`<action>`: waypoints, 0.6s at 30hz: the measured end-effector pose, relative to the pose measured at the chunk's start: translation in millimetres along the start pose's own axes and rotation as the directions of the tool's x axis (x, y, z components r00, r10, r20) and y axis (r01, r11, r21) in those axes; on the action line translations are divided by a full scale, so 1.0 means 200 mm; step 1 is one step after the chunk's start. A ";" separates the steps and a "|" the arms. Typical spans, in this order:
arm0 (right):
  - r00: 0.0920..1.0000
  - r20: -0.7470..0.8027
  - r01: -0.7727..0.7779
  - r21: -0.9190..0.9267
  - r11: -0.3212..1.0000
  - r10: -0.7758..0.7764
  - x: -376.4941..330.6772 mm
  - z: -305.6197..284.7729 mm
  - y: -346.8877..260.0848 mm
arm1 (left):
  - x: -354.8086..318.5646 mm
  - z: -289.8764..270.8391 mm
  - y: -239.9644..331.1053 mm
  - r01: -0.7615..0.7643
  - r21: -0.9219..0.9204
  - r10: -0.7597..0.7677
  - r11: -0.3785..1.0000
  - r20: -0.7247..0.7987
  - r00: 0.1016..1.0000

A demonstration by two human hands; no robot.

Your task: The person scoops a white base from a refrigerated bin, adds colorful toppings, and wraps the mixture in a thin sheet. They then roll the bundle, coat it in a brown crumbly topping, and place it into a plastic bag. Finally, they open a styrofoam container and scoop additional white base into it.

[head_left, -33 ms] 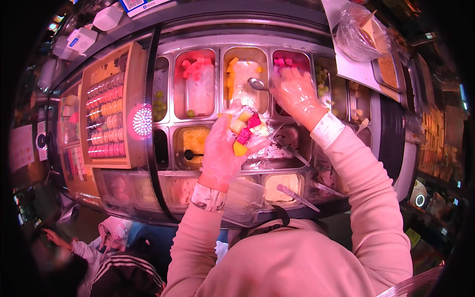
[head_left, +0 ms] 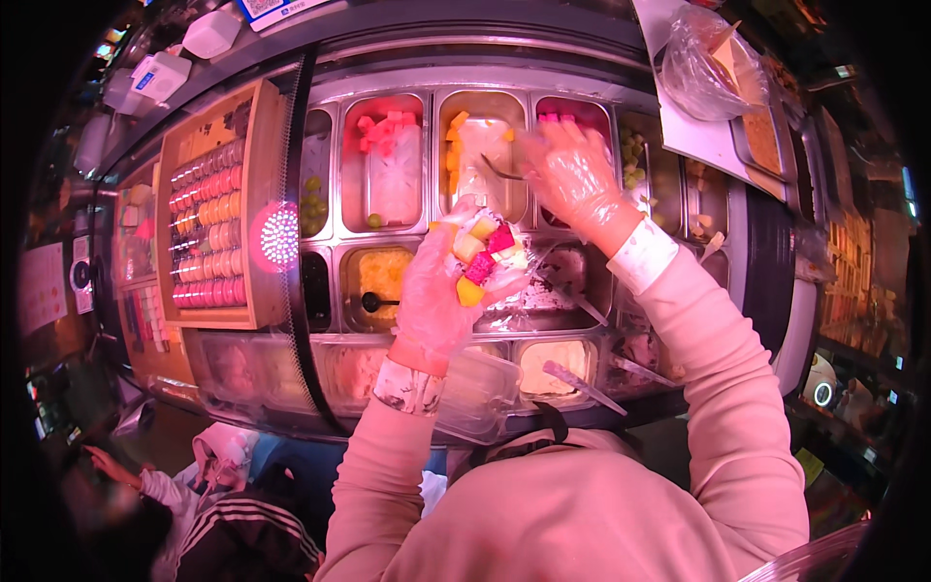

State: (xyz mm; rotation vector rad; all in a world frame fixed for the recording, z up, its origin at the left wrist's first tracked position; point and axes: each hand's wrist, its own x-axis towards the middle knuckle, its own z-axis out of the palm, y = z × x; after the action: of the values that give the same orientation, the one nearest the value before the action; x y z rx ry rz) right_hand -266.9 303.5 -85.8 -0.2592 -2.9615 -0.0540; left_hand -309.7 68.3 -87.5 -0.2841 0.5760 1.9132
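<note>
- Because the fruit-topped portion is cradled in the left hand alone, its whole weight is borne by 1 palm; it is found near the middle of the view, above the rows of metal pans.
- By the left fingers and thumb, the portion is grasped from around its sides, with the top left uncovered. What lies under the fruit is largely hidden, so its firmness cannot be told.
- Pale yellow pieces, 2 or more dark pink cubes and 1 deeper yellow cube are heaped on top. A light load is judged likely, with a soft, moist body that would be dented by a hard squeeze.
- The cubes are judged slick and only loosely seated; the deeper yellow cube, sitting at the lower edge, would be shed most easily if the portion were tilted.
- Hold is best taken low and from beneath, with the fingers spread and the pressure shared; the cubes themselves should not be pinched.
- By the right hand, a pan with bright pink cubes is reached into. The fingertips are blurred, and whether anything is grasped by them cannot be told.
- A spoon is seen jutting from beside that hand, over the neighbouring pan of yellow pieces; how its handle is gripped is hidden.
</note>
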 end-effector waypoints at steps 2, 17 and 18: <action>0.968 -0.073 0.242 0.503 0.829 -0.239 0.13 -0.08 -0.08 | -0.01 -0.01 -0.01 0.025 0.016 -0.025 1.000 0.002 1.000; 0.786 0.273 0.004 0.895 0.446 -0.555 0.38 -0.18 -0.14 | -0.09 0.00 0.05 0.216 -0.286 -0.176 0.934 0.159 0.972; 0.786 0.283 -0.035 0.908 0.416 -0.551 0.37 -0.21 -0.11 | -0.09 0.01 0.05 0.191 -0.263 -0.160 0.946 0.134 0.978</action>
State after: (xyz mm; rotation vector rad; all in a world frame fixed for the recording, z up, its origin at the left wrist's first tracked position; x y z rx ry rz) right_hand -335.0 292.5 -33.4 0.4638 -2.9545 1.8003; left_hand -311.4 52.2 -75.9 -0.3908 0.2007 1.8203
